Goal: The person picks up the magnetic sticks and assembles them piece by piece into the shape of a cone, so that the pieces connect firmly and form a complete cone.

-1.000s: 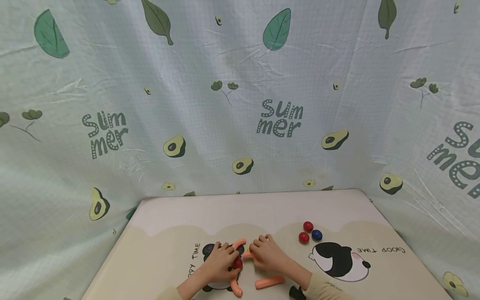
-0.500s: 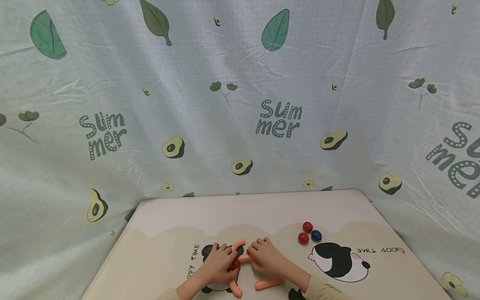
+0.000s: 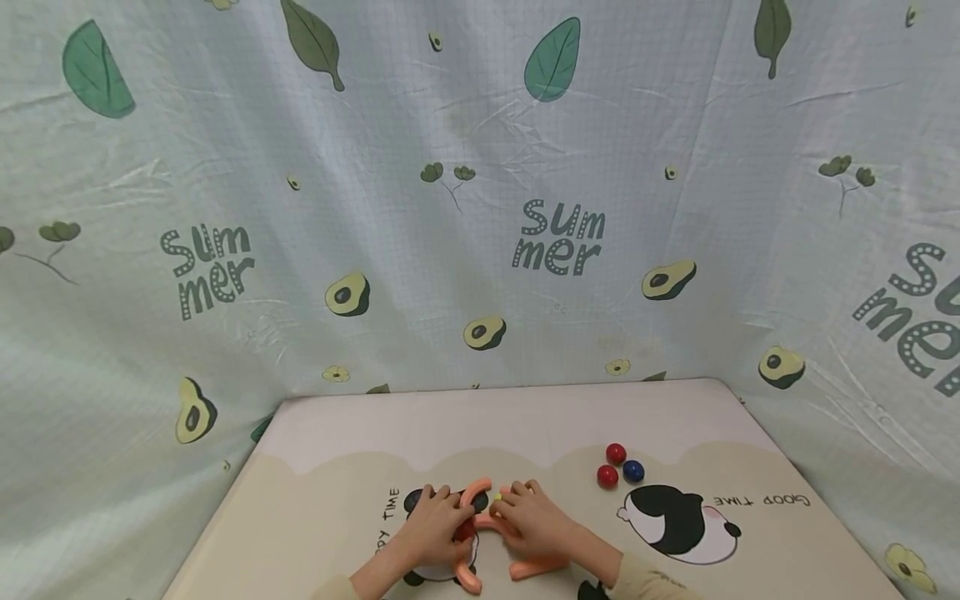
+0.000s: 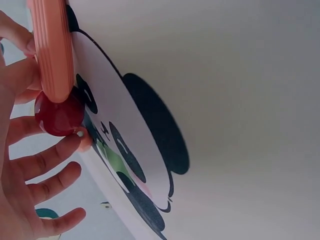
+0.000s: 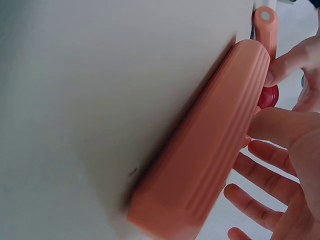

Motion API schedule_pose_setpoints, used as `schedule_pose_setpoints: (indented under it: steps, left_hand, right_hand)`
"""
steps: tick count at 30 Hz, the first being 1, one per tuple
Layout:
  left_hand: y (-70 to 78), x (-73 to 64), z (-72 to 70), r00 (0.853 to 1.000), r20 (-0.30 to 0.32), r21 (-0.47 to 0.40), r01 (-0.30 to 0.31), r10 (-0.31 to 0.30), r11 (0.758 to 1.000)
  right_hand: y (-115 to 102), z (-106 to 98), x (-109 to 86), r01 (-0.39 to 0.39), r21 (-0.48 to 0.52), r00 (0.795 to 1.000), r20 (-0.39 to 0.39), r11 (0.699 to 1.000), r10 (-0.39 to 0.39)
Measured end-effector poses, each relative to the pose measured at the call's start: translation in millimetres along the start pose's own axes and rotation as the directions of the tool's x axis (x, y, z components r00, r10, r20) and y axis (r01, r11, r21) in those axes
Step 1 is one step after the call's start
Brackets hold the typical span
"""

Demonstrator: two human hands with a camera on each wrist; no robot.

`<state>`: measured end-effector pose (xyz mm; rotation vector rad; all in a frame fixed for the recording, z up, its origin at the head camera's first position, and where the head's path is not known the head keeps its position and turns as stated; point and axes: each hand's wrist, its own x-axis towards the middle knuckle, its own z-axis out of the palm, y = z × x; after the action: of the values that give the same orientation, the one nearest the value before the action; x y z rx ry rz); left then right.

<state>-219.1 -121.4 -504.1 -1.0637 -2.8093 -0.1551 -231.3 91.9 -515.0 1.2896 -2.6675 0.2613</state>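
My left hand (image 3: pixel 435 527) holds a glossy red ball (image 4: pixel 60 114), its fingers around the ball and its thumb by a ribbed orange curved stick (image 4: pixel 52 50) that meets the ball. In the head view, one curved orange stick (image 3: pixel 476 490) extends above that hand and another (image 3: pixel 467 577) below. My right hand (image 3: pixel 534 521) pinches an orange stick (image 3: pixel 486 522) whose left end is at the red ball; whether they touch cannot be seen. Something small and yellow (image 3: pixel 497 497) peeks out by the right fingertips. Below this hand lies a thick straight orange stick (image 5: pixel 200 145).
Two red balls (image 3: pixel 616 453) and a blue ball (image 3: pixel 633 471) sit together to the right of my hands. Printed cartoon animals mark the table mat (image 3: pixel 337 483). A patterned curtain (image 3: pixel 420 250) hangs behind the table.
My right hand and its orange stick have shifted slightly left, toward the red ball. The lower curved stick has swung a little left. The balls on the right have not moved.
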Motion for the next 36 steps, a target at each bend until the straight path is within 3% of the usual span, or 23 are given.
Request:
schedule_pose_setpoints:
  steps: [9, 16, 21, 31, 36]
  left_hand:
    - [-1.5, 0.1, 0.1, 0.999, -0.021, 0.065, -0.023, 0.024, 0.998]
    - [0.3, -0.9, 0.6, 0.998, -0.053, 0.043, -0.040, 0.042, 0.998]
    - [-0.9, 0.8, 2.5, 0.999, -0.043, 0.038, -0.026, 0.027, 0.999]
    - [-2.6, 0.1, 2.3, 0.999, -0.038, 0.047, -0.036, 0.038, 0.998]
    - [-2.1, -1.2, 0.4, 0.999, -0.033, 0.023, -0.041, 0.041, 0.999]
  right_hand:
    - [1.6, 3.4, 0.5, 0.017, -0.028, 0.999, -0.039, 0.999, -0.018]
    - [2.8, 2.7, -0.4, 0.034, -0.045, 0.997, -0.066, 0.998, -0.037]
    - [3.9, 1.1, 0.2, 0.009, -0.035, 0.999, -0.039, 0.999, -0.010]
    - [18.3, -2.1, -5.7, 0.009, -0.099, 0.997, -0.074, 0.995, -0.017]
    - [28.7, -6.6, -14.9, -0.048, -0.066, 0.996, -0.083, 0.997, 0.042]
